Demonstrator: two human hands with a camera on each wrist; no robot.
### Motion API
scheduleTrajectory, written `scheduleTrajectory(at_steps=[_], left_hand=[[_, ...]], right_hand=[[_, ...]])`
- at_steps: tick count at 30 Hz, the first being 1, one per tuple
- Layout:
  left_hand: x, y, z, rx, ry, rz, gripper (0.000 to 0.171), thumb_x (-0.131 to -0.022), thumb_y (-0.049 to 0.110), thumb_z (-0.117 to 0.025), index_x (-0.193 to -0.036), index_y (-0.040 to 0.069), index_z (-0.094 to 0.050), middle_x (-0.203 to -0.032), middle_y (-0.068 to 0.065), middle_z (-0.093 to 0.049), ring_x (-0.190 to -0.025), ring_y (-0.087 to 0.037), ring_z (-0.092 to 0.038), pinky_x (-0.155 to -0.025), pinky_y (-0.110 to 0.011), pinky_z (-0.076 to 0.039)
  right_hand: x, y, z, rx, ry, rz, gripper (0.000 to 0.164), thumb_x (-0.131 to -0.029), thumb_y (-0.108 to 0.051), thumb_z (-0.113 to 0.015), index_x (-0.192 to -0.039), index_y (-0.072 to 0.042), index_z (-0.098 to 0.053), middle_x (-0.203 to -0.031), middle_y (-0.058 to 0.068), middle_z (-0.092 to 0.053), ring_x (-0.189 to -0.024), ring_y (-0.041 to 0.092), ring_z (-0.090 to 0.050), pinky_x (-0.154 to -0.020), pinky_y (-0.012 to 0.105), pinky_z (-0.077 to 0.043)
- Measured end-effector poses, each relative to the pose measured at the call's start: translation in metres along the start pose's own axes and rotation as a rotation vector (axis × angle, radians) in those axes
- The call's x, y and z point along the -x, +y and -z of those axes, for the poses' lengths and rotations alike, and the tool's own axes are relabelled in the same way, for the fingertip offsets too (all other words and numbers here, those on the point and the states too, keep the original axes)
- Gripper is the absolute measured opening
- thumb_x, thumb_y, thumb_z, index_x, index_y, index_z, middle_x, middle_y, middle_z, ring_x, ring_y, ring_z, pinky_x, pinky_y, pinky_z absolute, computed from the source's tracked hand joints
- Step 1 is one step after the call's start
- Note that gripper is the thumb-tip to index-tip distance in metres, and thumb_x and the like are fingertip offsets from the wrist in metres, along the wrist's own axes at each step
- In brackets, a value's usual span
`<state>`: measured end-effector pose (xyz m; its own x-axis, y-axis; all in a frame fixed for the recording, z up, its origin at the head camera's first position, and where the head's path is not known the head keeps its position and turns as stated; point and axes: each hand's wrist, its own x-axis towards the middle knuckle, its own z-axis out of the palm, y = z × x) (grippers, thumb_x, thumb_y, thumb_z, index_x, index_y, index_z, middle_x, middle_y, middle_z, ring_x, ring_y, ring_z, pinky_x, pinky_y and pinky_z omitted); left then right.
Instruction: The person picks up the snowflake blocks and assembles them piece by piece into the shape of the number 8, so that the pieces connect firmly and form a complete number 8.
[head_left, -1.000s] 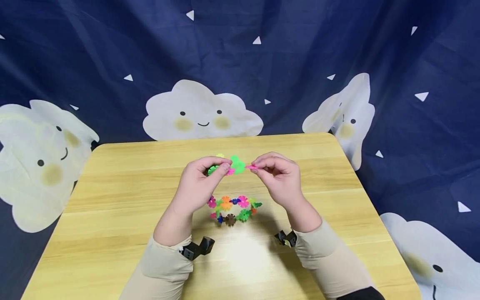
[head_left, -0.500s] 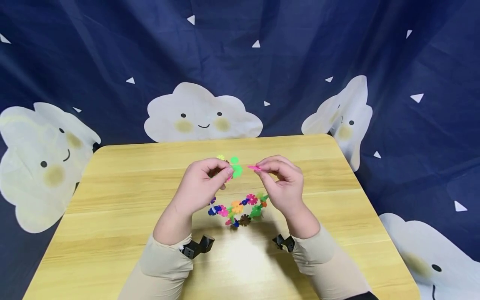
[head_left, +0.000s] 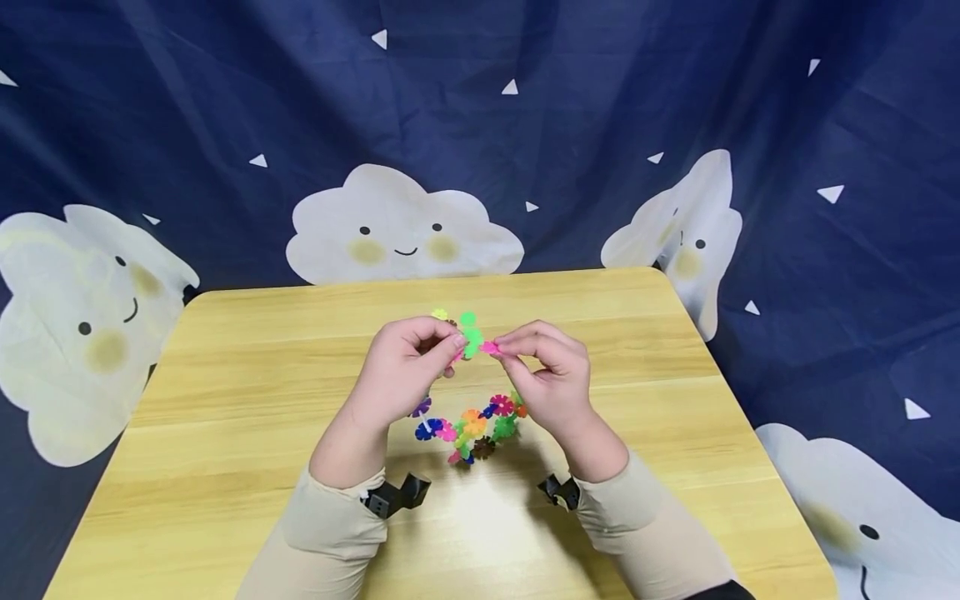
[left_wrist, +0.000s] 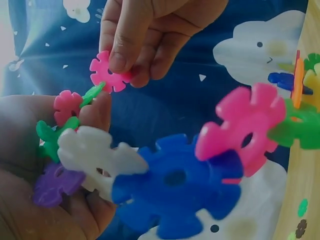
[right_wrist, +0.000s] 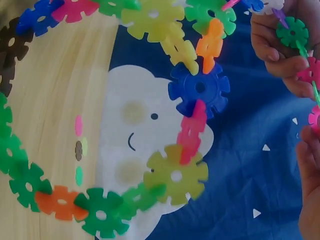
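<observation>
My left hand (head_left: 405,362) holds one end of a chain of linked plastic snowflake discs, with a green snowflake disc (left_wrist: 92,93) at its fingertips. A white disc (left_wrist: 87,155) and a purple disc (left_wrist: 57,184) lie against the palm in the left wrist view. From that hand the multicoloured chain (head_left: 474,423) hangs in a loop above the table. Between thumb and fingers, my right hand (head_left: 551,362) pinches a pink snowflake disc (left_wrist: 111,76). Its edge meets the green disc's edge; whether they are slotted together I cannot tell.
Loose discs lie on the wooden table (head_left: 262,400) beyond the hands: a yellow one (head_left: 440,314), a green one (head_left: 468,318) and a brown one. A pink disc (right_wrist: 78,125) also lies there in the right wrist view. A dark blue cloud-patterned curtain (head_left: 465,108) stands behind the table.
My right hand drew back to the right, then came left again, bringing the pink disc against the green one. The hanging chain has swung right and spread, while the left hand stays nearly in place.
</observation>
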<state>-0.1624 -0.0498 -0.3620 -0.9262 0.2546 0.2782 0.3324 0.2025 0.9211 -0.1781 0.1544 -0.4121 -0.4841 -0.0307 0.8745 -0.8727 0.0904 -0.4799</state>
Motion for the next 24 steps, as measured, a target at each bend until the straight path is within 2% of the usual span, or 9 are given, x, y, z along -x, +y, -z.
scheduleTrajectory(at_steps=[5, 7, 9, 11, 14, 16, 18, 21, 24], left_hand=[[-0.001, 0.002, -0.002, 0.016, 0.008, -0.012, 0.014, -0.101, 0.001, -0.069, -0.087, -0.002, -0.074, -0.074, -0.008, -0.067, -0.063, -0.023, -0.062, -0.054, -0.027, -0.047], [-0.001, 0.003, -0.003, 0.009, 0.007, 0.000, 0.016, -0.102, 0.002, -0.068, -0.088, -0.001, -0.074, -0.076, -0.007, -0.067, -0.063, -0.026, -0.062, -0.052, -0.027, -0.047], [-0.001, 0.004, -0.001, -0.010, -0.007, 0.024, 0.016, -0.104, 0.004, -0.066, -0.090, 0.000, -0.073, -0.078, -0.008, -0.067, -0.065, -0.029, -0.062, -0.049, -0.028, -0.046], [0.000, 0.003, 0.003, -0.039, -0.026, 0.052, 0.016, -0.106, 0.008, -0.064, -0.094, 0.001, -0.072, -0.080, -0.009, -0.067, -0.067, -0.026, -0.063, -0.047, -0.029, -0.047], [0.001, 0.002, 0.010, -0.060, -0.046, 0.080, 0.015, -0.108, 0.010, -0.061, -0.098, 0.001, -0.069, -0.081, -0.009, -0.064, -0.067, -0.024, -0.062, -0.044, -0.031, -0.047], [0.002, 0.003, 0.014, -0.077, -0.045, 0.081, 0.015, -0.109, 0.010, -0.060, -0.100, 0.001, -0.068, -0.079, -0.007, -0.062, -0.067, -0.023, -0.061, -0.048, -0.031, -0.047], [0.002, 0.004, 0.016, -0.095, -0.048, 0.086, 0.015, -0.109, 0.011, -0.058, -0.101, 0.002, -0.067, -0.079, -0.007, -0.060, -0.067, -0.023, -0.058, -0.053, -0.032, -0.047], [0.003, 0.005, 0.015, -0.136, -0.056, 0.101, 0.014, -0.109, 0.013, -0.057, -0.103, 0.004, -0.067, -0.080, -0.005, -0.058, -0.070, -0.023, -0.056, -0.062, -0.034, -0.048], [0.003, 0.005, 0.013, -0.168, -0.040, 0.113, 0.012, -0.107, 0.015, -0.062, -0.104, 0.006, -0.069, -0.083, -0.005, -0.059, -0.073, -0.024, -0.054, -0.066, -0.037, -0.047]], right_hand=[[0.000, -0.003, -0.005, -0.001, 0.035, 0.068, 0.015, -0.094, 0.001, -0.077, -0.080, 0.002, -0.074, -0.078, 0.018, -0.072, -0.069, 0.033, -0.073, -0.071, 0.028, -0.062], [0.000, -0.003, -0.005, -0.005, 0.016, 0.075, 0.016, -0.096, -0.001, -0.076, -0.081, 0.002, -0.074, -0.078, 0.018, -0.072, -0.069, 0.032, -0.073, -0.072, 0.028, -0.062], [-0.002, -0.002, -0.003, -0.018, -0.042, 0.029, 0.012, -0.093, 0.003, -0.079, -0.082, 0.002, -0.074, -0.080, 0.017, -0.073, -0.071, 0.032, -0.074, -0.073, 0.029, -0.063], [-0.003, 0.004, 0.004, -0.025, -0.134, -0.075, 0.009, -0.087, 0.008, -0.082, -0.087, 0.003, -0.075, -0.085, 0.018, -0.074, -0.077, 0.032, -0.074, -0.076, 0.033, -0.063], [-0.002, 0.029, 0.017, 0.021, -0.262, -0.346, 0.017, -0.085, 0.009, -0.082, -0.100, 0.005, -0.075, -0.098, 0.020, -0.076, -0.089, 0.035, -0.074, -0.082, 0.042, -0.063], [0.004, 0.056, 0.022, 0.106, -0.347, -0.538, 0.023, -0.091, 0.004, -0.079, -0.114, 0.006, -0.073, -0.112, 0.022, -0.075, -0.101, 0.037, -0.072, -0.089, 0.048, -0.061], [0.016, 0.086, 0.024, 0.231, -0.457, -0.691, 0.030, -0.100, -0.005, -0.072, -0.129, 0.004, -0.070, -0.129, 0.021, -0.071, -0.117, 0.036, -0.068, -0.102, 0.050, -0.055], [0.037, 0.122, 0.018, 0.391, -0.694, -0.773, 0.042, -0.108, -0.013, -0.062, -0.146, 0.003, -0.059, -0.153, 0.020, -0.055, -0.141, 0.037, -0.052, -0.120, 0.050, -0.038], [0.045, 0.139, 0.003, 0.487, -0.871, -0.737, 0.048, -0.110, -0.015, -0.055, -0.155, 0.002, -0.049, -0.166, 0.018, -0.040, -0.153, 0.038, -0.036, -0.126, 0.049, -0.025]])
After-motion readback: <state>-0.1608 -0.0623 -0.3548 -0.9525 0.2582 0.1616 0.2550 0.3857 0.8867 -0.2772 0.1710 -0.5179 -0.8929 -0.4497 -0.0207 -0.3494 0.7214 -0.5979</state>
